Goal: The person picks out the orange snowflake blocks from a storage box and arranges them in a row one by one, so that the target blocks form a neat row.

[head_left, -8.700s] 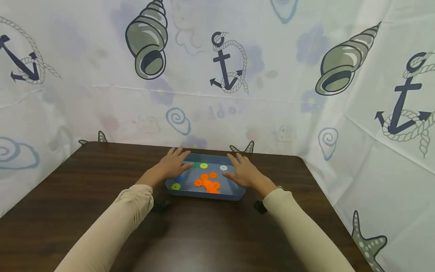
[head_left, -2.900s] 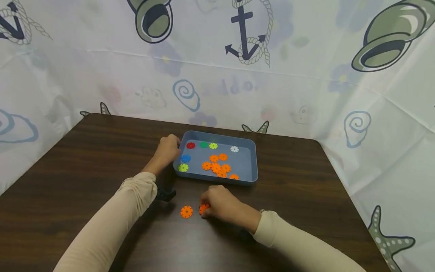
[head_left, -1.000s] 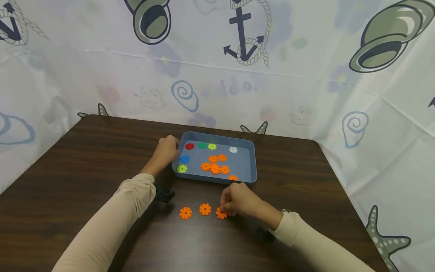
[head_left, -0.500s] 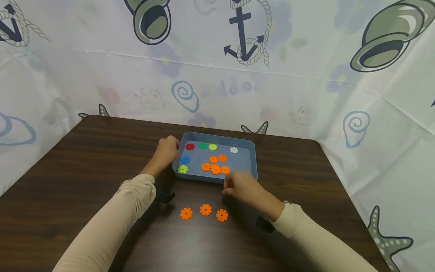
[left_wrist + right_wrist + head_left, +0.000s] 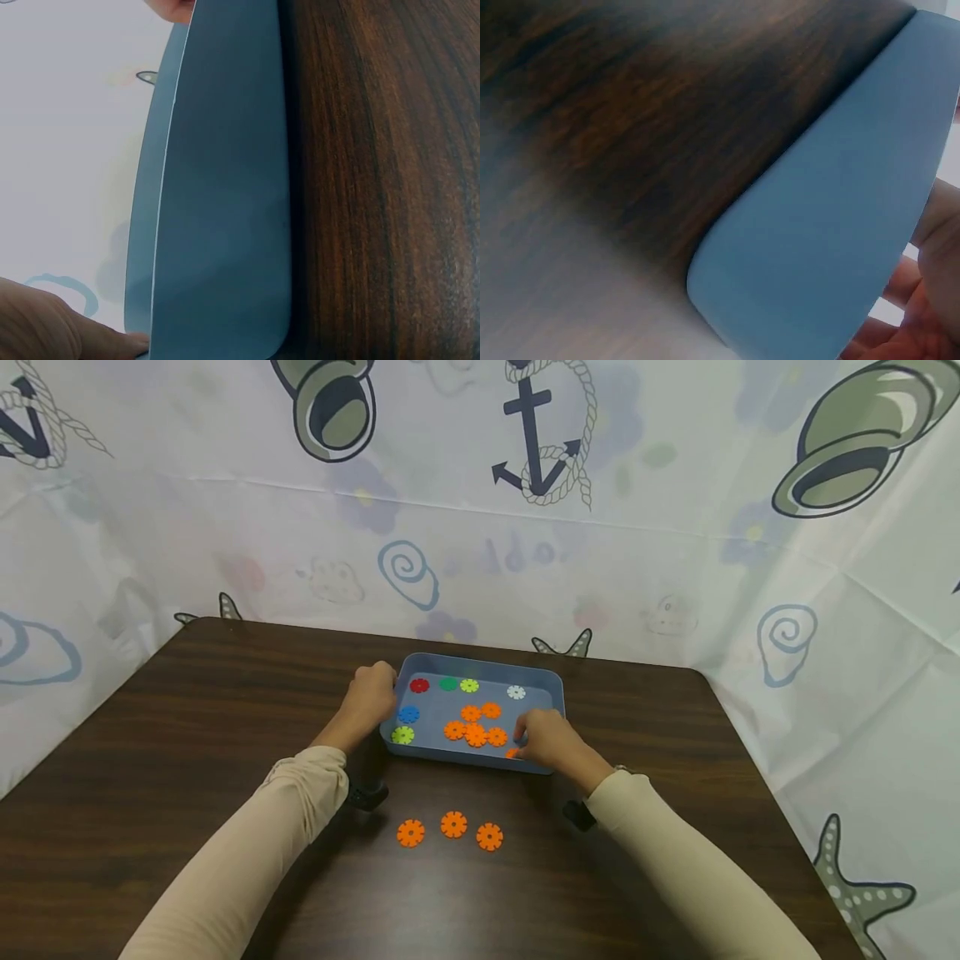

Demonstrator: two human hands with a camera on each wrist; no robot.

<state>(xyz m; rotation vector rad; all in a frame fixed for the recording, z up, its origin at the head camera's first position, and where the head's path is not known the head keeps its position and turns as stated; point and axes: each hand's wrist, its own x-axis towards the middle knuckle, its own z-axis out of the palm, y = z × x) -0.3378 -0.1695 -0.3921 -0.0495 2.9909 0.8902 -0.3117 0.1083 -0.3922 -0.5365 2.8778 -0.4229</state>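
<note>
My left hand grips the left rim of the blue-grey tray; in the left wrist view, its thumb lies at the tray's rim. Inside the tray's front right corner, my right hand reaches down with bent fingers, thumb and index apart. An orange notched disc lies at its fingertips, partly hidden. In the right wrist view, the tray wall covers most of the fingers. Three more orange discs, left, middle and right, lie in a row on the table.
Several orange discs are clustered in the tray. Around them lie red, green, white, blue and yellow-green discs. A patterned curtain hangs behind the dark wooden table.
My right hand set the third orange disc down at the row's right end, then moved away over the tray's front wall into the tray. My left hand stays at the rim.
</note>
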